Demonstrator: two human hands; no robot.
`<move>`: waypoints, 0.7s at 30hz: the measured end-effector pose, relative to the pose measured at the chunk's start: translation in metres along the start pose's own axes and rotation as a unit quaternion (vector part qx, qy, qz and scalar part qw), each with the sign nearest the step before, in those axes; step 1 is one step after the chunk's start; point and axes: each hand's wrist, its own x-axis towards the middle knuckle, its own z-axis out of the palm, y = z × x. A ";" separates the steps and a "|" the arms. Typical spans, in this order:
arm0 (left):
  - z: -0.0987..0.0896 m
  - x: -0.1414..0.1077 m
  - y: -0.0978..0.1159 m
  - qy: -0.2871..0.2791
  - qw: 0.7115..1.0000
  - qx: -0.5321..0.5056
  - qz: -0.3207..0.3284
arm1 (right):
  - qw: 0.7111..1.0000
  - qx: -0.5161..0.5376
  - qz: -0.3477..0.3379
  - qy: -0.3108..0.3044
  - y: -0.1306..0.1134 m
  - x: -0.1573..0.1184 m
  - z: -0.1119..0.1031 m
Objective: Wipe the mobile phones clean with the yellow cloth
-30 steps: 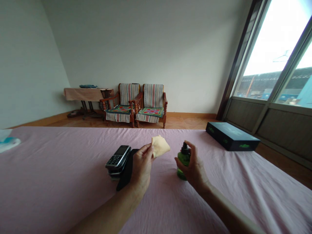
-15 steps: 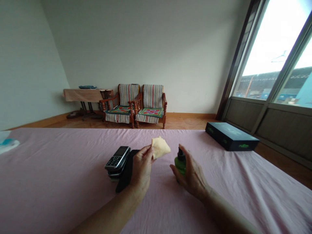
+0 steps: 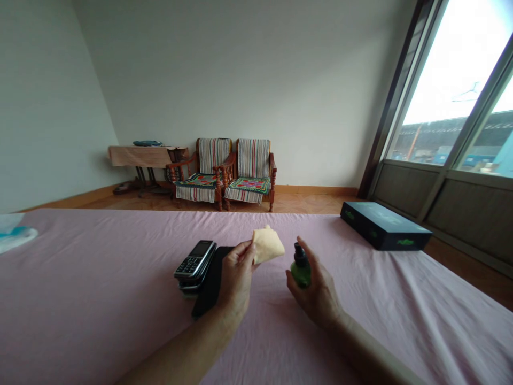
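Left hand [image 3: 236, 275]: thumb and fingers pinch the near-left edge of a folded pale-yellow cloth [image 3: 267, 246], held up above the pink sheet [image 3: 100, 278]. Right hand [image 3: 320, 291]: wrapped on a green spray bottle [image 3: 301, 274], index finger [image 3: 308, 249] up by the black pump head [image 3: 298, 250], thumb low on the left side. Base of bottle: cannot tell if it touches the sheet. The 2 hands are apart, cloth and bottle near each other with a gap between.

Left of left hand: stack of phones, silver-and-black keypad phone [image 3: 196, 259] on top, screen end pointing away. Black flat object [image 3: 212, 278] just beside the stack, partly hidden by left hand. Far right on sheet: black box [image 3: 385, 224], green lettering on its sides. Behind, by the wall: 2 wooden armchairs [image 3: 252, 160], striped covers.
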 end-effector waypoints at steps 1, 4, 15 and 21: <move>0.000 0.000 0.000 -0.001 1.000 -0.002 -0.001 | 1.000 -0.015 -0.012 -0.010 -0.001 -0.001 0.000; 0.000 0.001 0.000 -0.005 1.000 -0.009 -0.005 | 0.999 -0.037 -0.020 -0.015 0.000 0.000 -0.001; 0.001 0.000 0.003 0.000 1.000 -0.012 -0.008 | 0.999 -0.047 0.006 0.013 0.002 0.006 -0.001; 0.001 0.001 0.004 0.005 1.000 -0.009 -0.008 | 0.999 -0.046 0.025 0.014 0.002 0.006 0.000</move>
